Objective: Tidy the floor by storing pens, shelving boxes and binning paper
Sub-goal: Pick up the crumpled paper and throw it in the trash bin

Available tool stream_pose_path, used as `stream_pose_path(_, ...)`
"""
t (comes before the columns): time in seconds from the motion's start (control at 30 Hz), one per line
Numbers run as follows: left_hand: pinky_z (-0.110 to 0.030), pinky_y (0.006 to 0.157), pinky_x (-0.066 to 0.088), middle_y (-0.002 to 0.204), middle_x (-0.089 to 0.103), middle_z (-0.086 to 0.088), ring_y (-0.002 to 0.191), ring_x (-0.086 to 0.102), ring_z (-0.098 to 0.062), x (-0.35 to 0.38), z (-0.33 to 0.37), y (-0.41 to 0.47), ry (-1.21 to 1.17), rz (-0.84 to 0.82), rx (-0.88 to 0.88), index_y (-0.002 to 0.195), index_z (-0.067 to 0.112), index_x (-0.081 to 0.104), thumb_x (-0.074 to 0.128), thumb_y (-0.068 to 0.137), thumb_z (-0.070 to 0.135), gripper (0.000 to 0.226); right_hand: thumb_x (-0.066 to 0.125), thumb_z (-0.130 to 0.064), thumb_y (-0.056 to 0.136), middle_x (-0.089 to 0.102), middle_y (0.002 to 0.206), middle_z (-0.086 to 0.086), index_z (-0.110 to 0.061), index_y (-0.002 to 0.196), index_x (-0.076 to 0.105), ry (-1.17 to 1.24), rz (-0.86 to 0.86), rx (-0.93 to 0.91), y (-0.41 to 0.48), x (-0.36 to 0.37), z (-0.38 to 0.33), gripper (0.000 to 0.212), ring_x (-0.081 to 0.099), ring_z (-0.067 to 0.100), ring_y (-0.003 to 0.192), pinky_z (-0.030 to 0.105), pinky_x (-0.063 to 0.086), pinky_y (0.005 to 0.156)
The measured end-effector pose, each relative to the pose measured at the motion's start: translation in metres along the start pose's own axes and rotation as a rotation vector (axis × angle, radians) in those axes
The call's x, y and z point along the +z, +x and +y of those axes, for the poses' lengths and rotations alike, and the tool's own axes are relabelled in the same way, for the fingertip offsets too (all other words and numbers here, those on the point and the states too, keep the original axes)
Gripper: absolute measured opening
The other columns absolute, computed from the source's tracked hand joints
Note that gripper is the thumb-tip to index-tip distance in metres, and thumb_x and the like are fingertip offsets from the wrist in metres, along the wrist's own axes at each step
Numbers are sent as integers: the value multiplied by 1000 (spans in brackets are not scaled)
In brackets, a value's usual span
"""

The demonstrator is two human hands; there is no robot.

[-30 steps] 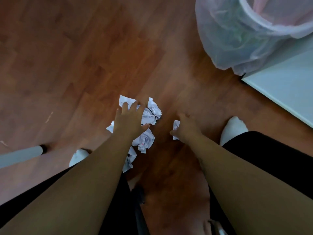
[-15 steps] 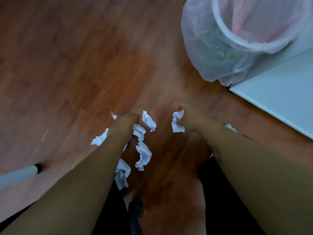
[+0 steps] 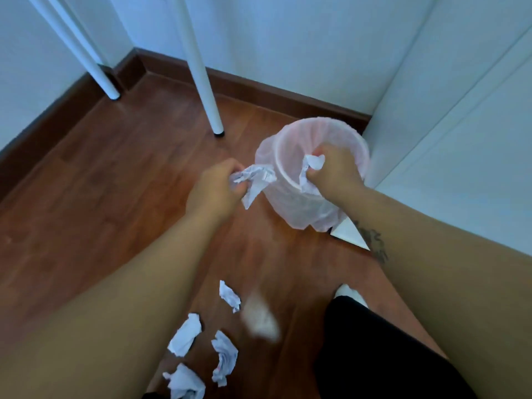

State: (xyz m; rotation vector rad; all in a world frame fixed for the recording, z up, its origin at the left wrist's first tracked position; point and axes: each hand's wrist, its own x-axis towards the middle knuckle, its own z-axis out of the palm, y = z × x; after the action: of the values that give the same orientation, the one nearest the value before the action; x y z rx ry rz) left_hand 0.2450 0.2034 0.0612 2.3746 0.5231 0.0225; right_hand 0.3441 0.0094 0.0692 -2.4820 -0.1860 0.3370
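A waste bin (image 3: 290,145) lined with a pale pink bag stands on the wooden floor near the corner. My right hand (image 3: 334,171) is over the bin's opening and grips a crumpled paper (image 3: 312,165). My left hand (image 3: 216,188) is just left of the bin and grips another crumpled paper (image 3: 254,180) that hangs against the bag's outside. Several crumpled papers (image 3: 224,355) lie on the floor near my legs. One blurred white piece (image 3: 260,319) shows mid-air or on the floor; which, I cannot tell.
A white cabinet (image 3: 460,139) rises right of the bin. White table legs (image 3: 205,82) stand on the floor behind the bin, more legs (image 3: 95,64) at the far left by the skirting. My black-clad leg and white sock (image 3: 348,295) are at the lower right.
Both hands rose from the floor pile, each with a crumpled paper, and moved to the bin. My view tilted up toward the corner. One blurred piece appears between the hands and the floor.
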Motion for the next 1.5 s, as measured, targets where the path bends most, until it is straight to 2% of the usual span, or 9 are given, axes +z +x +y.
stream_pose_path(0.23, -28, 80, 51, 116, 63, 1, 99, 58, -14, 59, 84, 53, -182, -28, 52, 113, 18, 62, 69, 88, 19, 27, 60, -14, 93, 37, 143, 10, -18, 141, 34, 25, 124, 42, 0, -10, 27, 55, 50, 29, 120, 30, 41, 86)
stream_pose_path(0.4, -1, 64, 37, 117, 59, 8, 95, 51, -3, 82, 97, 62, -249, -108, 129, 127, 19, 58, 61, 94, 14, 34, 50, -4, 93, 36, 145, 11, -15, 146, 28, 89, 175, 67, -1, -1, 35, 58, 47, 30, 125, 39, 45, 100)
stream_pose_path(0.53, -22, 80, 50, 120, 63, 8, 104, 60, -11, 78, 90, 66, -235, -12, 134, 115, 25, 63, 59, 93, 15, 25, 50, 2, 92, 32, 148, 9, -16, 149, 22, 98, 201, 90, 3, 2, 38, 65, 44, 30, 128, 41, 44, 105)
stream_pose_path(0.8, -31, 84, 51, 113, 63, 7, 98, 58, -12, 52, 25, 33, -59, 42, 42, 115, 24, 63, 65, 89, 26, 26, 54, -11, 92, 42, 141, 11, -17, 139, 44, -120, 120, -57, -11, 23, 58, 48, 43, 31, 126, 37, 39, 102)
stream_pose_path(1.0, -40, 93, 47, 116, 63, -3, 110, 57, -25, 29, -69, -27, 137, 44, -76, 117, 23, 61, 67, 84, 32, 35, 60, -29, 86, 55, 131, 8, -18, 124, 58, -380, 165, -437, -36, 64, 23, 40, 47, 31, 122, 45, 40, 102)
stream_pose_path(1.13, -42, 100, 45, 128, 59, -4, 119, 53, -26, 16, -128, -84, 174, 16, -244, 124, 25, 57, 67, 84, 36, 44, 64, -27, 84, 55, 124, 8, -20, 124, 58, -307, 7, -571, -60, 107, -9, 42, 49, 32, 112, 41, 42, 94)
stream_pose_path(1.23, -43, 102, 44, 136, 56, -2, 124, 52, -27, 14, -175, -133, 155, -10, -378, 130, 26, 55, 66, 79, 45, 56, 64, -30, 85, 43, 137, 9, -30, 140, 42, -344, -330, -523, -77, 154, -14, 59, 40, 32, 123, 42, 40, 98)
stream_pose_path(1.37, -42, 97, 46, 131, 58, -3, 118, 55, -28, 35, -211, -179, 124, -39, -515, 128, 26, 56, 67, 76, 44, 56, 66, -34, 78, 34, 149, 12, -40, 145, 25, -416, -679, -415, -92, 208, 9, 78, 39, 33, 133, 46, 41, 103)
stream_pose_path(1.5, -43, 91, 44, 116, 62, -6, 109, 56, -31, 69, -241, -216, 146, -65, -570, 118, 20, 60, 63, 73, 42, 50, 67, -17, 83, 32, 145, 12, -32, 148, 30, -422, -834, -436, -111, 254, 26, 76, 38, 35, 130, 33, 44, 86)
